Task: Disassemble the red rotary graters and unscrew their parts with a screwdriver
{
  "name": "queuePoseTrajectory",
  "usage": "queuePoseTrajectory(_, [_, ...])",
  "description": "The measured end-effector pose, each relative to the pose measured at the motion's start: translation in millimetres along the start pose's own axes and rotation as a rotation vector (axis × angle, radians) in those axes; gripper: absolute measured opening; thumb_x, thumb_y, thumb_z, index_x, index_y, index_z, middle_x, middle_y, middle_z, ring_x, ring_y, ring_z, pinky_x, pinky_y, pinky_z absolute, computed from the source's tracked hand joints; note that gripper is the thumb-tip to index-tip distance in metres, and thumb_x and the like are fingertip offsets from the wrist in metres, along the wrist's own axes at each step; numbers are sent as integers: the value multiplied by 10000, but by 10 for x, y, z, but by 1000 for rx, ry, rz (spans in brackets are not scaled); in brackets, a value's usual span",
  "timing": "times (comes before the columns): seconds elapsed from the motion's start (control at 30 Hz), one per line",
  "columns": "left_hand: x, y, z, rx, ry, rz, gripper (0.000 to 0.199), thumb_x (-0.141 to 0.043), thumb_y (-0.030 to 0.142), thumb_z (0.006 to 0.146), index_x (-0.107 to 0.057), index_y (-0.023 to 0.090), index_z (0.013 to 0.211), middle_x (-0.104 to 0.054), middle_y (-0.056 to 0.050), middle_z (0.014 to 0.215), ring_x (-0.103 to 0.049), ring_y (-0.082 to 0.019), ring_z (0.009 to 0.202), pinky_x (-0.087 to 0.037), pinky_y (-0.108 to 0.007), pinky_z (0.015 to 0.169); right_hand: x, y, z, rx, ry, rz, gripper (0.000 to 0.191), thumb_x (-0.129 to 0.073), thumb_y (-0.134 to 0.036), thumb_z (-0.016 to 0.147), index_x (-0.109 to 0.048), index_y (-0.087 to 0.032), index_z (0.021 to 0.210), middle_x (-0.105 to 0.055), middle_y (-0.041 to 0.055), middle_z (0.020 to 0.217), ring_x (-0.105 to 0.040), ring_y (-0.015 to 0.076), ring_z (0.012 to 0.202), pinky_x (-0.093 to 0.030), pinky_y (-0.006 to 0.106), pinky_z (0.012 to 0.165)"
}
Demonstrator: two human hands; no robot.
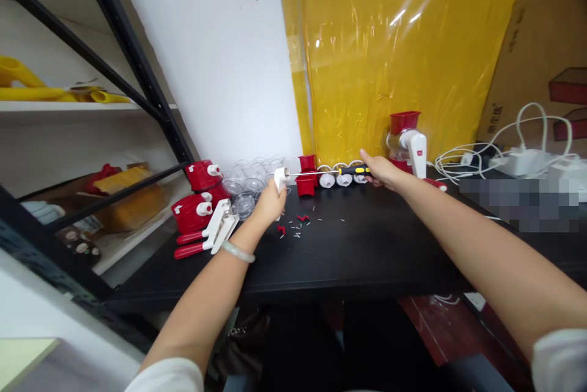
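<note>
My left hand [271, 201] is closed around a small white plastic part [280, 178], held up over the black table. In my right hand [381, 170] is a screwdriver [353, 170] with a black and yellow handle. Its long shaft points left, and the tip reaches the white part; whether it sits on a screw is too small to tell. Behind the shaft stands a red plastic hopper [306, 184]. Below my left hand, several small screws [297, 234] and two little red pieces [281, 230] lie scattered on the table.
Red bases [192, 211] and white cranks with red handles [215, 230] lie at left, beside clear plastic cups [254, 183]. White round parts [343, 180] line the back. An assembled red-and-white hand-crank machine [415, 150] stands right, near white cables [458, 162]. A black-framed shelf [137, 62] borders the left.
</note>
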State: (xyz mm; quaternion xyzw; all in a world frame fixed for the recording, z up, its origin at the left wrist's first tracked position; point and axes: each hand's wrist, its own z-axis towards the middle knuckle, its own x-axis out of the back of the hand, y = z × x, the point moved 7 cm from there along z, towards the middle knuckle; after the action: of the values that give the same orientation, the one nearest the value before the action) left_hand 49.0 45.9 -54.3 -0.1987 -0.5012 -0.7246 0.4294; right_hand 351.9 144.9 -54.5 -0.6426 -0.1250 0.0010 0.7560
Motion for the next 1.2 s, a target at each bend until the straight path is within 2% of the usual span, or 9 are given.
queuePoseTrajectory(0.07, [21,21,-6,-28,24,72,303,-422,299,899,-428,131,1152,-627,-64,703,-629,-204,553,-523,-337,598,-26,77,44,53,42,14,494,-533,-673,795,-493,-196,672,-388,-47,429,-278,69,351,-193,212,347])
queuePoseTrajectory(0.27, [57,21,3,-20,64,172,285,-412,314,903,-445,116,1105,-646,-112,753,-659,-245,669,-519,-370,681,-99,121,-53,266,19,276,406,-757,-493,636,-526,-232,844,-554,-41,805,-505,86,641,-401,203,545])
queuePoseTrajectory(0.43, [18,75,-36,-25,53,227,278,-396,325,907,-444,115,1082,-650,-133,757,-663,-265,674,-511,-383,685,-56,107,-80,220,-60,646,538,-846,-293,512,-497,-272,921,-555,-52,843,-561,106,720,-427,218,581])
queuePoseTrajectory(0.53, [-26,57,-43,-23,29,257,281,-399,326,907,-447,113,1083,-654,-140,765,-667,-272,683,-508,-386,693,-39,67,-96,249,-71,605,520,-857,-301,508,-518,-259,900,-577,-37,837,-583,122,731,-466,245,595])
queuePoseTrajectory(0.63, [-41,4,-23,-14,30,258,286,-402,328,909,-447,112,1092,-656,-135,756,-669,-270,680,-510,-380,688,-54,130,-97,178,-58,383,395,-776,-494,648,-532,-215,783,-592,-3,702,-588,137,628,-468,258,540])
queuePoseTrajectory(0.73, [-47,-22,-10,-19,29,254,288,-408,339,909,-448,119,1090,-653,-120,733,-666,-264,659,-511,-373,672,-26,267,-75,44,3,66,525,-546,-692,774,-491,-198,604,-456,-12,447,-431,109,390,-319,248,383])
queuePoseTrajectory(0.8, [-52,-15,-14,-32,24,253,286,-409,348,910,-446,126,1087,-649,-111,721,-663,-260,647,-510,-370,666,8,263,-57,86,49,-3,544,-538,-703,769,-463,-203,570,-378,-42,412,-337,84,360,-242,241,368])
queuePoseTrajectory(1.0, [-42,-1,-22,-58,39,235,264,-414,339,907,-444,130,1066,-642,-104,717,-659,-246,635,-509,-367,680,6,127,-44,313,13,309,423,-761,-518,626,-514,-218,793,-542,-39,741,-492,93,612,-375,214,534])
queuePoseTrajectory(1.2, [-60,-49,5,-74,42,213,274,-408,353,909,-438,132,1068,-642,-96,725,-655,-235,631,-508,-358,671,28,74,-64,419,11,365,433,-786,-408,607,-492,-242,878,-518,-57,802,-507,94,668,-415,224,602])
